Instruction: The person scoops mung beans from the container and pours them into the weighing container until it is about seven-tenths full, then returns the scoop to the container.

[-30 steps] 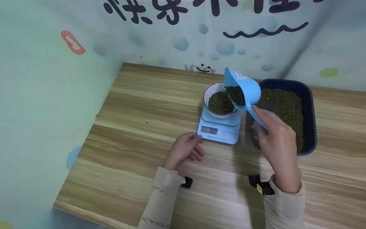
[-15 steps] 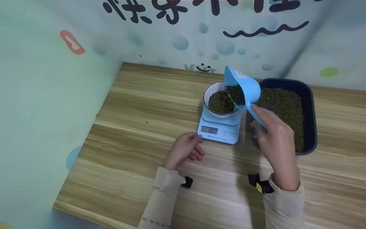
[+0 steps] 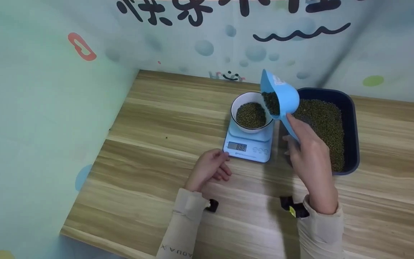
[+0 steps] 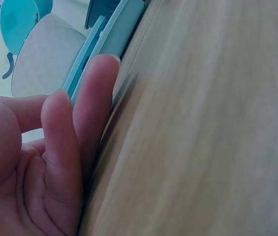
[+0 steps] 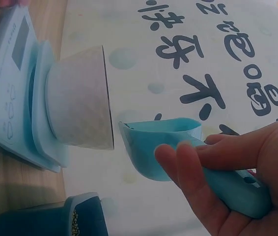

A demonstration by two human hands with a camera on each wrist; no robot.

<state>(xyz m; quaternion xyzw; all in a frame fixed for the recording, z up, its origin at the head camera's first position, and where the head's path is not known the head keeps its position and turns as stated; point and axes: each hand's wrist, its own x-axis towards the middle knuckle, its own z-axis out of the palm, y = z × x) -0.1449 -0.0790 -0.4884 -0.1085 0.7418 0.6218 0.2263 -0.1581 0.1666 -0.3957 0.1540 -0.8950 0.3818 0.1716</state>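
My right hand (image 3: 311, 154) grips the handle of a light blue scoop (image 3: 288, 96), tilted at the right rim of a white bowl (image 3: 239, 101). Dark green beans (image 3: 271, 102) lie inside the scoop. More beans (image 3: 251, 115) cover the bottom of the bowl, which stands on a light blue kitchen scale (image 3: 248, 151). Digits show on the scale's display, too blurred to read surely. Resting on the table by the scale's front left corner, my left hand (image 3: 210, 166) has its fingers loosely bent and holds nothing; a fingertip touches or nearly touches that corner.
A dark blue tub (image 3: 351, 144) of the same beans stands right of the scale, partly behind my right hand. The wooden table (image 3: 149, 162) meets a printed backdrop (image 3: 178, 50) at the back and left. One tiny dark speck lies left of the scale.
The scoop has lifted slightly and shifted right, away from the bowl's middle, showing more of the beans there. The scale's digits have changed. My left hand stays in place.
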